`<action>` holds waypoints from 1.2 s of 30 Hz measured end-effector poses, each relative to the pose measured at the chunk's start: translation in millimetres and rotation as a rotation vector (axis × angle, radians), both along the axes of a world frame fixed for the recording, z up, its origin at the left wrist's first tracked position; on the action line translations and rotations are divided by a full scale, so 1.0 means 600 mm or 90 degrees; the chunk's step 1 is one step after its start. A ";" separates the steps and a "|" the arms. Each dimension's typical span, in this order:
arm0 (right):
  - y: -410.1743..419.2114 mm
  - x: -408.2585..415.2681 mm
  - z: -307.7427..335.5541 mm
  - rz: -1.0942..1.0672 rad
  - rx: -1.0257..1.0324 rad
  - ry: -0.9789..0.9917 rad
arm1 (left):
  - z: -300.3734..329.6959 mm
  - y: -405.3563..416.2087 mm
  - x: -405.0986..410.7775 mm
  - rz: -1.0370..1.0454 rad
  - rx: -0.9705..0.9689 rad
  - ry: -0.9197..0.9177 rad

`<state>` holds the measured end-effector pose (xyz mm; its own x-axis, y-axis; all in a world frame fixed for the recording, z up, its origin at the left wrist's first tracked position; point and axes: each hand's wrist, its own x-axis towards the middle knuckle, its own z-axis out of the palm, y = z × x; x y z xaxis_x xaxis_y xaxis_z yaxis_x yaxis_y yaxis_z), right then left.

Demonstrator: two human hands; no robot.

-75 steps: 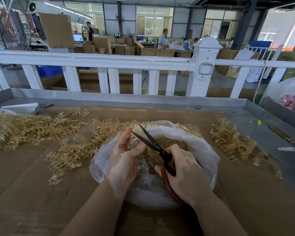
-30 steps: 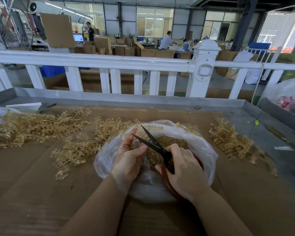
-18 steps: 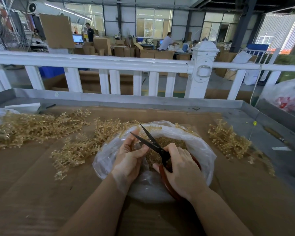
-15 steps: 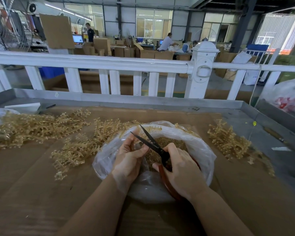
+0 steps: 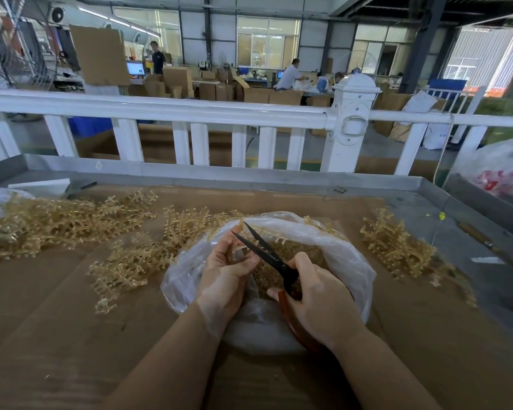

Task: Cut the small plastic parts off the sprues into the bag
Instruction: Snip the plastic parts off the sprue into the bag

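Left hand (image 5: pixel 224 272) pinches a sprue (image 5: pixel 240 247); right hand (image 5: pixel 319 303) grips open scissors (image 5: pixel 264 250) over the bag (image 5: pixel 347 255).

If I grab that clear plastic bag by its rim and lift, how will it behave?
Probably floppy: the plastic bag is thin film, crumpled and slumped on the cardboard. Likely bottom-heavy, since cut parts fill it, so it should sag. The open rolled rim may spill pieces if tilted.

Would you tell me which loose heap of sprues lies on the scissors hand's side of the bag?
The small heap of sprues right of the bag; the other heaps lie left.
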<state>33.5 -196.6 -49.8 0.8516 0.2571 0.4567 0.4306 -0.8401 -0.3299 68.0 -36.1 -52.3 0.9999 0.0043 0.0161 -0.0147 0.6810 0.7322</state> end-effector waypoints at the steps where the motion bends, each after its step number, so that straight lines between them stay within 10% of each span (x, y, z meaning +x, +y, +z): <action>1: 0.000 -0.001 0.001 0.000 0.002 -0.002 | 0.001 0.000 -0.001 -0.003 -0.002 -0.003; 36: -0.002 -0.009 0.004 -0.003 -0.023 -0.045 | 0.013 -0.007 -0.012 0.061 0.017 0.038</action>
<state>28.0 -197.6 -47.1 0.8191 0.2705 0.5060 0.4476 -0.8529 -0.2686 60.7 -40.1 -44.6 0.9941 0.0998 -0.0429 -0.0337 0.6584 0.7519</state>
